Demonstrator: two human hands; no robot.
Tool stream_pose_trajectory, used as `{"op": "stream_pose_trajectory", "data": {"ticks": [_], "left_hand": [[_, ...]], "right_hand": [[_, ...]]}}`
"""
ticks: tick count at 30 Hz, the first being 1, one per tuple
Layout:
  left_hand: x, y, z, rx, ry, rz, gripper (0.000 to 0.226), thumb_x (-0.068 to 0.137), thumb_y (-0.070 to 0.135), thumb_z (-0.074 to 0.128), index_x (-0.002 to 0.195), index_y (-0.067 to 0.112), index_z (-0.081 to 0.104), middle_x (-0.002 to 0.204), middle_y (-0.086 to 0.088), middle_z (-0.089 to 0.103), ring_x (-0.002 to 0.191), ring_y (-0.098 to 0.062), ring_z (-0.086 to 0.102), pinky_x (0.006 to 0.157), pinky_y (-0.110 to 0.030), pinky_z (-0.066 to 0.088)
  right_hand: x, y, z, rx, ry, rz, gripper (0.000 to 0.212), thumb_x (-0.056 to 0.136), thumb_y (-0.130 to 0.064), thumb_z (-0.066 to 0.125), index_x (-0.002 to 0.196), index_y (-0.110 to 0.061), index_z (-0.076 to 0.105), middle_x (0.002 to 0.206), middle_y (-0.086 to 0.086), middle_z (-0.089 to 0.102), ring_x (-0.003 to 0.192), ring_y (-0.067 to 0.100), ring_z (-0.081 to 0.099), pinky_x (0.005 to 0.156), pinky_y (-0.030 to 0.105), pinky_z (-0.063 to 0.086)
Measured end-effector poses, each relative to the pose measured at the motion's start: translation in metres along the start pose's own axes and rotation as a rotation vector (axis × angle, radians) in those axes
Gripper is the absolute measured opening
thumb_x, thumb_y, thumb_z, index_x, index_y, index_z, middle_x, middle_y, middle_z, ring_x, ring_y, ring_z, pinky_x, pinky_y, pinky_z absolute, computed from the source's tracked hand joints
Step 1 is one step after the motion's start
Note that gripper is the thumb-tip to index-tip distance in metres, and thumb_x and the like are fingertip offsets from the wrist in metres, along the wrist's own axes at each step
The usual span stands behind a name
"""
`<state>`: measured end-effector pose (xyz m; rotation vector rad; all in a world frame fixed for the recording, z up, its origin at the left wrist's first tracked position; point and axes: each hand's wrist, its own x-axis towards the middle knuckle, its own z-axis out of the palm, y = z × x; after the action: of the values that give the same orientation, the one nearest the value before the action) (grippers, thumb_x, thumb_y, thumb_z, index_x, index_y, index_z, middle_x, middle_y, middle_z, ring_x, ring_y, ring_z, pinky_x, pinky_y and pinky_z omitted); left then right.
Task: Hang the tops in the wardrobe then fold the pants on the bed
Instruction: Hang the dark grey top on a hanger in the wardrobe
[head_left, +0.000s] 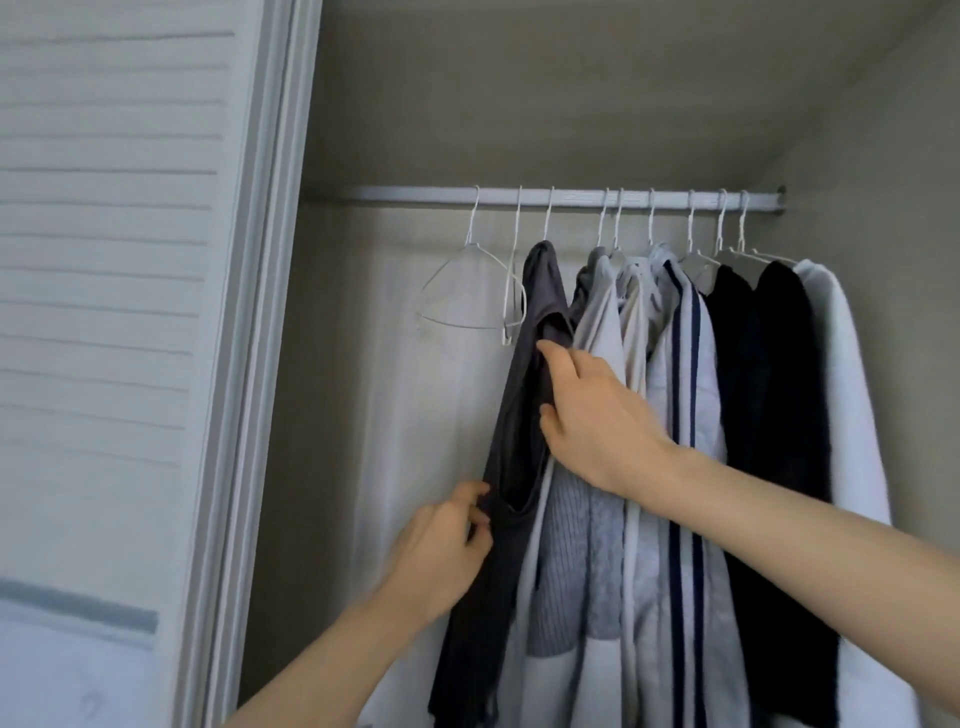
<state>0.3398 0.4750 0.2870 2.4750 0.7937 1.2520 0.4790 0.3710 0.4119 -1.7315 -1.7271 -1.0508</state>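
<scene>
**Straightening the dark top on the rail**

The dark grey top (524, 415) already hangs from a white hanger on the rail (561, 198), in the middle of the frame, at the left end of the row of clothes. The left hand (441, 545), lower centre, has its fingers curled in a pinch on the lower edge of the armhole. The right hand (592, 415), just right of centre, holds the fabric higher up, thumb and fingers closed on the strap area below the hanger's shoulder.

To do this well, I would judge the thing is to ease the strap fully over the hanger's shoulder and let the cloth fall straight, pulling gently downward so the thin hook does not jump off the rail. The knit looks soft and stretchy, so hard tugging could pull it out of shape.

The wardrobe (571, 104) holds, right of the top, grey and white garments (608, 322), a navy-striped white one (685, 364), two black ones (769, 364) and a white one (841, 374) at the far right. Two empty hangers (470, 291) hang left of the top. No pants or bed are in view.
</scene>
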Motion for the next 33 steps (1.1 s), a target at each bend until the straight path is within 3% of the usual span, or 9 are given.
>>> {"op": "stream_pose_trajectory", "data": {"ticks": [5, 11, 16, 19, 23, 28, 33], "left_hand": [[-0.048, 0.026, -0.021, 0.147, -0.060, -0.063, 0.045, 0.094, 0.014, 0.049, 0.138, 0.022, 0.046, 0.112, 0.000, 0.068, 0.100, -0.027, 0.064, 0.085, -0.038, 0.052], [-0.112, 0.049, -0.049, 0.301, 0.032, -0.143, 0.032, 0.095, 0.017, 0.051, 0.127, 0.016, 0.056, 0.077, 0.009, 0.059, 0.075, -0.020, 0.061, 0.075, -0.033, 0.052], [-0.190, 0.071, -0.044, 0.496, 0.048, -0.332, 0.028, 0.098, 0.024, 0.048, 0.126, 0.021, 0.053, 0.090, 0.004, 0.069, 0.083, -0.022, 0.064, 0.077, -0.037, 0.053], [-0.262, 0.103, -0.030, 0.526, 0.182, -0.515, 0.025, 0.097, 0.026, 0.049, 0.121, 0.026, 0.056, 0.089, 0.012, 0.066, 0.082, -0.016, 0.064, 0.076, -0.035, 0.053], [-0.372, 0.156, 0.000, 0.544, 0.367, -0.764, 0.019, 0.096, 0.028, 0.055, 0.113, 0.027, 0.062, 0.083, 0.012, 0.068, 0.073, -0.010, 0.064, 0.070, -0.038, 0.055], [-0.503, 0.258, 0.030, 0.619, 0.575, -1.123, 0.012, 0.092, 0.032, 0.058, 0.103, 0.037, 0.062, 0.073, 0.016, 0.066, 0.066, -0.003, 0.061, 0.064, -0.034, 0.054], [-0.608, 0.365, 0.063, 0.718, 0.856, -1.350, 0.007, 0.088, 0.041, 0.055, 0.090, 0.048, 0.057, 0.068, 0.020, 0.066, 0.069, 0.003, 0.062, 0.059, -0.007, 0.041]], "right_hand": [[-0.045, -0.018, -0.010, 0.105, -0.084, -0.065, 0.053, 0.099, -0.029, 0.039, 0.147, -0.012, 0.025, 0.141, 0.007, 0.039, 0.127, 0.025, 0.036, 0.097, 0.036, 0.040], [-0.104, -0.054, -0.004, 0.426, -0.072, -0.095, 0.049, 0.099, -0.029, 0.042, 0.144, -0.014, 0.032, 0.137, 0.005, 0.046, 0.125, 0.023, 0.041, 0.098, 0.037, 0.042], [-0.173, -0.076, 0.009, 0.819, -0.101, -0.068, 0.043, 0.097, -0.028, 0.045, 0.138, -0.016, 0.041, 0.131, -0.001, 0.052, 0.121, 0.019, 0.045, 0.097, 0.030, 0.037], [-0.230, -0.088, 0.013, 1.010, -0.167, -0.159, 0.039, 0.097, -0.028, 0.047, 0.135, -0.017, 0.045, 0.124, -0.002, 0.056, 0.118, 0.015, 0.046, 0.088, 0.019, 0.033], [-0.308, -0.112, 0.009, 1.188, -0.321, -0.303, 0.037, 0.097, -0.025, 0.048, 0.132, -0.014, 0.047, 0.122, 0.000, 0.058, 0.116, 0.020, 0.050, 0.093, 0.029, 0.039], [-0.409, -0.149, -0.038, 1.428, -0.596, -0.436, 0.031, 0.096, -0.023, 0.050, 0.127, -0.016, 0.052, 0.113, -0.002, 0.061, 0.108, 0.018, 0.054, 0.090, 0.026, 0.039], [-0.501, -0.178, -0.106, 1.592, -0.814, -0.658, 0.032, 0.096, -0.021, 0.052, 0.126, -0.012, 0.052, 0.107, -0.001, 0.064, 0.103, 0.019, 0.057, 0.087, 0.023, 0.039]]}}
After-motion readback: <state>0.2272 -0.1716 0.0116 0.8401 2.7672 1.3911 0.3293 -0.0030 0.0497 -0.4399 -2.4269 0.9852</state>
